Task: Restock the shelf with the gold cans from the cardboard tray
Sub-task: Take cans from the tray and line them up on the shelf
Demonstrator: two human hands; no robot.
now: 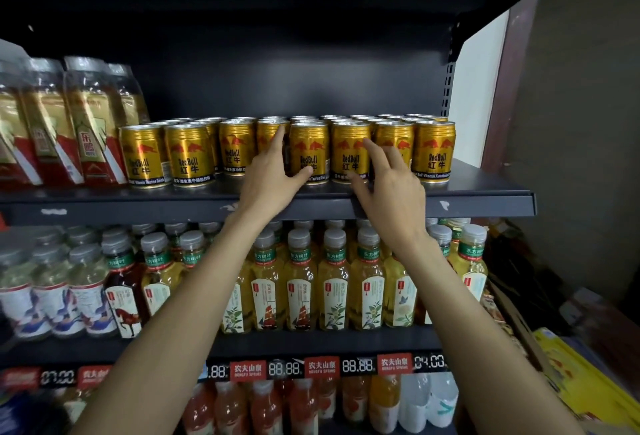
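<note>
Several gold Red Bull cans [188, 157] stand in packed rows on the dark upper shelf [138, 207]. My left hand [273, 178] reaches up to the front row. Its straight fingers lie against one can [265, 138] and its thumb touches the front of the neighbouring can [311, 143]. My right hand [391, 188] rests spread over another front-row can [398, 133], with its index finger in the gap beside the can to the left [349, 150] and its thumb at that can's base. Neither hand lifts a can. The cardboard tray is out of view.
Gold-and-red labelled bottles [86, 123] fill the shelf's left end. Tea bottles [332, 282] crowd the shelf below, above a strip of price tags [322, 367]. More bottles stand lower down. Yellow boxes [581, 382] lie at the lower right beside a wall.
</note>
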